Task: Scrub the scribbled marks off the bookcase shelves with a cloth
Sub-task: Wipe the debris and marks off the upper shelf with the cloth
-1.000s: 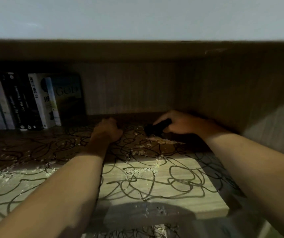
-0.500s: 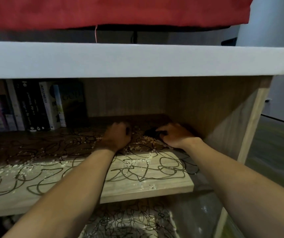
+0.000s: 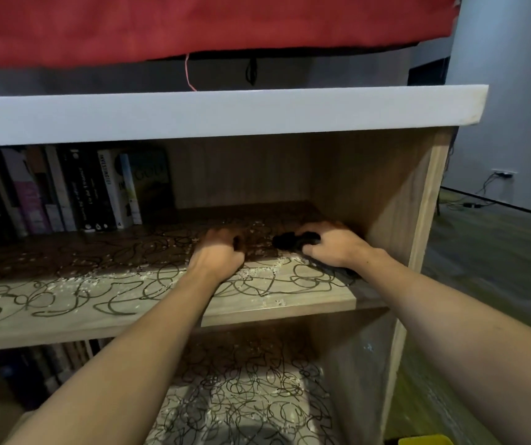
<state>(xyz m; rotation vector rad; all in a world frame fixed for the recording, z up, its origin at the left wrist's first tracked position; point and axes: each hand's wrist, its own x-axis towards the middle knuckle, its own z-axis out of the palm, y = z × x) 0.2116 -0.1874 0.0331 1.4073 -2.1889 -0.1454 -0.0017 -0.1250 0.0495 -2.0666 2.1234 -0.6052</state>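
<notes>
Bookcase [image 3: 420, 200]: wood-grain carcass under a white top board [image 3: 225, 114]; a red fabric [image 3: 193, 24] is seen hanging above it.

Upper shelf [image 3: 161, 313]: its surface is covered with black scribbled marks [image 3: 257, 284] and strewn with pale crumbs [image 3: 257, 271]. No cleaned patch can be made out.

Lower shelf [image 3: 241, 396]: likewise scribbled over and dusted with crumbs; untouched, by the look of it.

Books [image 3: 65, 194]: a row is stood upright at the left rear of the upper shelf, well apart from the hands.

Left hand [image 3: 219, 252]: rested on the upper shelf near mid-depth, fingers curled under; whether anything is held cannot be told.

Right hand [image 3: 331, 245]: set beside the right side panel, fingers curled round the cloth.

Cloth [image 3: 289, 240]: dark, bunched, pressed to the upper shelf at its right rear, partly hidden beneath the right hand.

Step in hand: scrubbing of the upper shelf's right end is judged to be at its beginning, with nearly all marks remaining.

Next move: firm downward pressure and repeated strokes across the marks are called for, the cloth being worked leftward towards the books; the lower shelf is left for later.
</notes>
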